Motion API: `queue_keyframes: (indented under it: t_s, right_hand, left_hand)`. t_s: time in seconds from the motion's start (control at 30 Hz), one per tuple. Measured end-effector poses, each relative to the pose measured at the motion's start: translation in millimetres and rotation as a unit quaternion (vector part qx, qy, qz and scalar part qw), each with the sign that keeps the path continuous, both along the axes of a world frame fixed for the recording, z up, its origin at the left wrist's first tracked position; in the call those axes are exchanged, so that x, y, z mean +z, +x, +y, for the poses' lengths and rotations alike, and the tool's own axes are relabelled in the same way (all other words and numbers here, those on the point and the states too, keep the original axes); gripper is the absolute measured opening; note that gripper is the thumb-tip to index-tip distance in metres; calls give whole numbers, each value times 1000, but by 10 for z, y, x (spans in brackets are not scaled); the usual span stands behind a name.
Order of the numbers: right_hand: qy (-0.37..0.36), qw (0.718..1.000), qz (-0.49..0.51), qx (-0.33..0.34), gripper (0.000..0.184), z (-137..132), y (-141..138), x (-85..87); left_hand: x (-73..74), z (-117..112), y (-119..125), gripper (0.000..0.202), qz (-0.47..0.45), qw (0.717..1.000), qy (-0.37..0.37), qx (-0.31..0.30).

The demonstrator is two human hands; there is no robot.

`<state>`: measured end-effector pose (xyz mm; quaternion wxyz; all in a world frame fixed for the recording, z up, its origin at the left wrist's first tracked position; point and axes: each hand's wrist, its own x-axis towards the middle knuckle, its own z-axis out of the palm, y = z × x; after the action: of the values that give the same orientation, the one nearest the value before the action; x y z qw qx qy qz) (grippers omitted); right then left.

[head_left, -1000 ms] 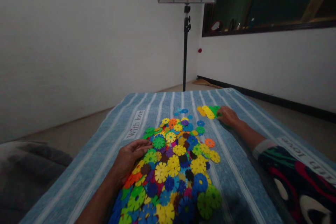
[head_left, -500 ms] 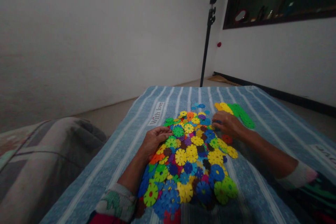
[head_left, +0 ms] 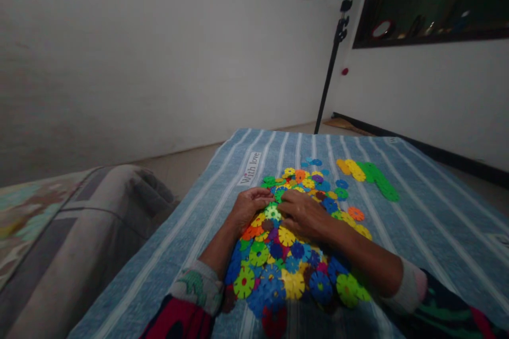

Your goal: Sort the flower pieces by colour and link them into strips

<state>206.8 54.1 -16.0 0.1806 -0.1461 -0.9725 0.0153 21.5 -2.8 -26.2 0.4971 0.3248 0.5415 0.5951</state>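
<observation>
A pile of flat plastic snowflake discs [head_left: 292,259] in many colours lies on a blue striped towel [head_left: 429,222]. My left hand [head_left: 248,206] rests on the pile's left edge, fingers curled inward beside a green disc [head_left: 277,196]. My right hand [head_left: 304,213] lies palm down across the middle of the pile, its fingertips meeting the left hand's at that green disc. Whether either hand grips a disc is hidden. A joined row of orange, yellow and green discs [head_left: 368,176] lies apart at the far right.
The towel carries a "With love" label [head_left: 250,167]. A light stand [head_left: 332,63] rises behind the towel by the white wall. A grey cushion or bolster [head_left: 83,243] lies to the left. A dark window [head_left: 437,0] is at top right.
My right hand left the joined row at the far right and moved left across the pile to meet my left hand. The view swung left and the left hand crept forward slightly.
</observation>
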Motion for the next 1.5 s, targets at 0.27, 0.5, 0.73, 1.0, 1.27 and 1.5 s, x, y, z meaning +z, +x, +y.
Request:
queue_keyframes:
  t_s: [0.27, 0.5, 0.73, 1.0, 1.27, 1.5]
  right_hand:
    - [-6, 998, -6, -67, 15, 103, 151, -106]
    - [-30, 997, 39, -53, 17, -85, 275, -92]
    - [-24, 999, -11, -40, 17, -337, 200, -52]
    - [-32, 995, 0, -91, 16, -247, 270, -37]
    - [-54, 997, 15, 48, 19, -607, 263, -102]
    - [-32, 996, 12, -82, 10, -363, 302, -135]
  left_hand:
    - [-31, 9, -8, 32, -13, 1000, -8, -5]
    - [-6, 0, 13, 31, -24, 1000, -1, -4]
    - [1, -5, 26, 33, -20, 1000, 1, -3]
    - [4, 5, 31, 34, -24, 1000, -5, 3]
    - [-12, 11, 27, 34, -25, 1000, 5, -4]
    - [40, 0, 51, 34, -14, 1000, -15, 9]
